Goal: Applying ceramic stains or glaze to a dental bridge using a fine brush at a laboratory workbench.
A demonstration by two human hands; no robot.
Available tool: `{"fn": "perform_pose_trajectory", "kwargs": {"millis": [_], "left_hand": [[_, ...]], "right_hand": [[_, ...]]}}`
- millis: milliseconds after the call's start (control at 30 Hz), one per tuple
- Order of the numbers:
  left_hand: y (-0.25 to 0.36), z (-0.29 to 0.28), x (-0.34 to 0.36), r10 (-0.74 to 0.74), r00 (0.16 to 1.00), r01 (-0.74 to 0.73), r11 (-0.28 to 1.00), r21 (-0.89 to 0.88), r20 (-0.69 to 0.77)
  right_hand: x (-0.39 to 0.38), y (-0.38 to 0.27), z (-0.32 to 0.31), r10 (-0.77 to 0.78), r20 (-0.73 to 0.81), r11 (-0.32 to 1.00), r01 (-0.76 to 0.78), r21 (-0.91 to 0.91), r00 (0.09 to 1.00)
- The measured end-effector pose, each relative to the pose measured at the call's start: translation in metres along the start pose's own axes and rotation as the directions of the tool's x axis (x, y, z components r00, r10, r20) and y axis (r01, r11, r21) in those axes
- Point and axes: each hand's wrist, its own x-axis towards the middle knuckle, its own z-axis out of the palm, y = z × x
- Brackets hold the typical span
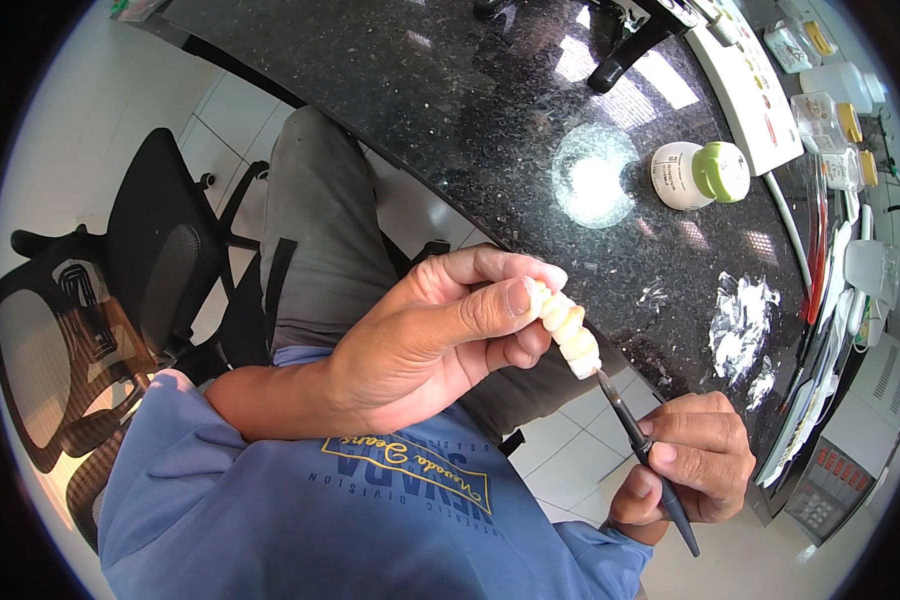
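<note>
My left hand (440, 335) pinches one end of a dental bridge (570, 335), a curved row of several cream-coloured teeth, between thumb and fingers. The bridge's whiter free end points down and right. In my right hand (695, 460) a slim fine-tipped brush (625, 415) with a dark handle is gripped between thumb and fingers. Its tip meets or nearly meets the bridge's free end; whether it touches I cannot tell. Both hands are in front of my body, by the near edge of the black speckled worktop (450, 130).
A white jar with a green lid (720, 172) stands on the worktop near a bright light patch. White smears (742, 325) mark the worktop's right side. Clear jars (820, 120), papers and a grey machine (850, 440) line the far right. An office chair (155, 230) is at left.
</note>
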Motion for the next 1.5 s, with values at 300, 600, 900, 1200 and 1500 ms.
{"fn": "perform_pose_trajectory", "kwargs": {"millis": [300,600,900,1200,1500], "left_hand": [[0.000,0.000,0.000,0.002,1.000,-0.002,1.000,-0.002,-0.004],[0.000,0.001,0.000,0.001,1.000,-0.001,1.000,-0.001,-0.008],[0.000,-0.003,-0.001,-0.031,0.999,0.031,0.999,-0.029,0.019],[-0.001,0.000,0.000,-0.005,1.000,0.005,1.000,-0.002,-0.008],[0.000,0.001,0.000,-0.008,1.000,0.008,1.000,0.005,-0.015]], "right_hand": [[0.000,0.000,0.001,-0.001,-0.001,1.000,0.001,-0.003,1.000],[-0.002,0.002,0.000,-0.013,-0.011,1.000,0.012,-0.008,1.000],[-0.007,0.001,-0.008,0.035,-0.106,0.999,-0.031,0.043,0.994],[0.002,0.006,0.008,-0.088,-0.161,0.996,0.090,0.005,0.983],[0.003,-0.002,0.004,0.003,-0.095,1.000,-0.004,-0.003,0.995]]}}
